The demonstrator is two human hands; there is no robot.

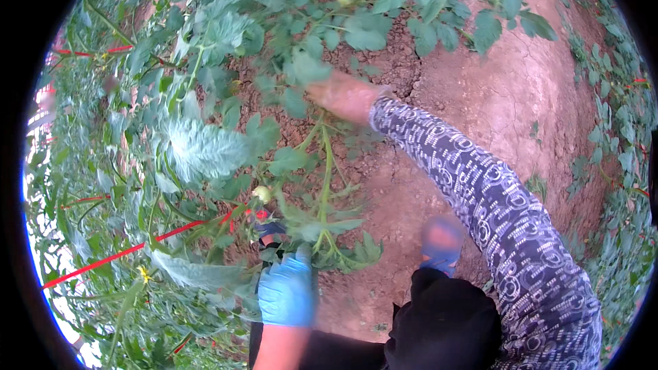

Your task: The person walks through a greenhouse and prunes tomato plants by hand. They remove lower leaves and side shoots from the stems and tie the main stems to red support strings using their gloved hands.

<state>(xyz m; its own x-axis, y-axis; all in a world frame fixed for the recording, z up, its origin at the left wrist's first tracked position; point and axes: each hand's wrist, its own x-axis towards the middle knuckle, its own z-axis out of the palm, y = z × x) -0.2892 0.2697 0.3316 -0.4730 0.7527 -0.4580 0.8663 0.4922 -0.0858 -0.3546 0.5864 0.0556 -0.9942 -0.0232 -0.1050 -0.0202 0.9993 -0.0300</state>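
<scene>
My left hand (288, 290), in a blue glove, is curled low beside the leafy end of a tomato shoot (325, 180). Blur and leaves leave it unclear whether anything is in its fingers. Farther up, my right hand (347, 96) reaches in from the right among the tomato leaves (307, 68); a thin clear cuff shows at the wrist. Its fingertips are behind foliage, so their grip is hidden. The shoot's green stem runs from just below the right hand down towards the left. A small pale green tomato (262, 194) hangs left of that stem.
Red twine (133, 247) stretches through the plants on the left, with a yellow flower (144, 274) close by. Cracked bare soil (493, 97) lies to the right, bordered by another plant row (622, 128). My sandalled foot (442, 241) stands on the soil.
</scene>
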